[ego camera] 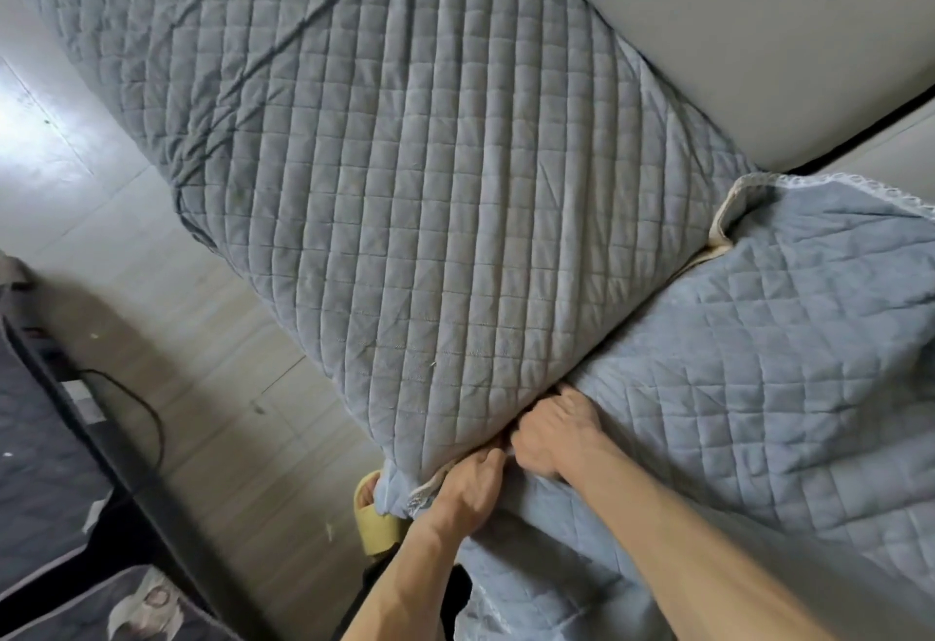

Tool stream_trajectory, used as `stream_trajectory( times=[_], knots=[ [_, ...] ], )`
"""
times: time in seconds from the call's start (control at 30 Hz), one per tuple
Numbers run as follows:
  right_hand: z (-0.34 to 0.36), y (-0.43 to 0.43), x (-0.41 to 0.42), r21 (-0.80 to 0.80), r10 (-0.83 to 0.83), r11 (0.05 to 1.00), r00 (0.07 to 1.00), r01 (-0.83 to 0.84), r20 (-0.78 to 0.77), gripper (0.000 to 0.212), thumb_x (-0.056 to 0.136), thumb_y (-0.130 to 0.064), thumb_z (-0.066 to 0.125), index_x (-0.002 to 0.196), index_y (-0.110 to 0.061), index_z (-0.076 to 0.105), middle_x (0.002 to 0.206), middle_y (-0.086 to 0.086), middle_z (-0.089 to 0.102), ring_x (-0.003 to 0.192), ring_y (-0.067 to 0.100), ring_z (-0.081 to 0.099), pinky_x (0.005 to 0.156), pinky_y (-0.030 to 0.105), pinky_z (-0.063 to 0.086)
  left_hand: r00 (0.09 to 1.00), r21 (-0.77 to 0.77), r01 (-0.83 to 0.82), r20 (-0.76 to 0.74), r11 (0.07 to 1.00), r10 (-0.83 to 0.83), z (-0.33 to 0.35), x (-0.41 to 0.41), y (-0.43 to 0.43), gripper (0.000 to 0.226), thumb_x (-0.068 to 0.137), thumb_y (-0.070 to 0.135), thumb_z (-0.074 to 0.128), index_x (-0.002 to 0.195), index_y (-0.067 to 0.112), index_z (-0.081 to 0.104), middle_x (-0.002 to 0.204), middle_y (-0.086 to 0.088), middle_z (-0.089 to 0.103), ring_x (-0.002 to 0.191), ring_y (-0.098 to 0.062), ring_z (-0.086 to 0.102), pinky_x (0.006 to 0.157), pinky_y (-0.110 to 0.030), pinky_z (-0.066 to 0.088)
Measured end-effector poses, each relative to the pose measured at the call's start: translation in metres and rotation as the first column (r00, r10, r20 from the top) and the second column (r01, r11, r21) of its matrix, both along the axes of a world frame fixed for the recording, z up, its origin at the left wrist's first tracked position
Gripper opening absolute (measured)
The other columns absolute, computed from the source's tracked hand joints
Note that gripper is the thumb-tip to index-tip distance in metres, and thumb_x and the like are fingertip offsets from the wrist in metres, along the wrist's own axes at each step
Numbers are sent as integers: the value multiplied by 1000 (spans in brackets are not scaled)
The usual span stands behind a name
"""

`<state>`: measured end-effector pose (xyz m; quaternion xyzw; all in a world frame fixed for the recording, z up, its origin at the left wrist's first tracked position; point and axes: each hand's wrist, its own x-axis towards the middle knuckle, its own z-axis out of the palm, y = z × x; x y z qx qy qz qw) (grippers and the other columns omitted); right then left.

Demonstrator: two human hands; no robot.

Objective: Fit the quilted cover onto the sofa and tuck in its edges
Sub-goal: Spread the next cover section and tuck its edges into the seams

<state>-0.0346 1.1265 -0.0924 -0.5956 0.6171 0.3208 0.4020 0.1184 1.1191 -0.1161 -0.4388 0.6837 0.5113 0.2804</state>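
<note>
Bottom centre of my view: both hands meet at the crease in the quilted cover [430,185] spread across the sofa [733,33]. My right hand [551,433] curls its fingers onto the blue fabric. My left hand [470,483] buries its fingertips in the seam, so I cannot tell its grip.

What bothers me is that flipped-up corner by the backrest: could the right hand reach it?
Probably yes. The right hand sits at the crease, and only bare cover lies between it and the corner.
</note>
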Motion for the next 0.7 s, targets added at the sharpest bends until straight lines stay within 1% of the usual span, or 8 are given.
stream_trajectory(
  times=[0.13,0.2,0.3,0.37,0.47,0.57,0.6,0.7],
  knots=[
    [-6,-11,3,21,-42,999,998,43,-43,51,96,-38,29,127,-17,64,134,1,61,132,19,48,112,41,17,992,96,-119,-32,988,122,-5,-3,-9,41,107,22,26,127,4,57,140,-19,52,132,-28,44,109,-33,30],
    [2,-7,6,-14,0,1000,999,-1,-50,50,97,-40,27,123,-21,66,129,0,64,127,22,50,111,44,16,989,34,-103,-99,994,106,4,0,-4,39,106,26,31,118,5,61,131,-17,60,124,-28,51,104,-34,35],
    [13,13,13,-209,-15,978,998,3,-54,55,98,-45,21,125,-22,64,129,1,63,127,25,47,113,48,12,905,-148,-330,-330,932,268,23,22,20,38,101,42,35,119,24,63,124,15,61,115,-1,53,102,-20,38],
    [20,27,18,-323,-87,944,995,68,-45,62,97,-52,19,127,-18,60,131,5,60,128,27,43,117,48,10,815,-236,-528,-410,816,409,30,39,43,32,98,47,37,118,36,60,119,28,58,109,8,53,96,-15,40],
    [29,47,29,-412,-158,901,987,137,-18,71,92,-64,19,133,-16,53,138,8,51,135,29,33,119,49,6,707,-360,-706,-309,610,636,35,61,75,18,91,51,46,104,39,49,105,20,51,97,-5,54,83,-25,44],
    [39,71,40,-437,-247,865,967,248,60,81,87,-73,20,146,-21,41,156,6,33,148,27,13,119,53,0,654,-126,-755,-71,643,754,28,69,90,59,90,57,55,130,14,47,119,-1,62,110,-22,60,94,-36,47],
    [41,80,43,-467,-245,848,967,251,75,82,86,-75,22,147,-23,41,158,4,31,149,26,11,119,54,0,659,-45,-751,-7,658,752,24,70,88,65,90,59,55,130,9,48,115,-7,66,109,-25,62,92,-36,48],
    [44,104,43,-518,-202,834,979,189,33,72,89,-66,39,148,-26,39,158,-1,31,149,21,17,118,58,5,659,62,-752,20,657,752,23,68,83,52,91,62,52,87,10,58,77,-7,65,80,-25,64,74,-37,49]
  ],
)
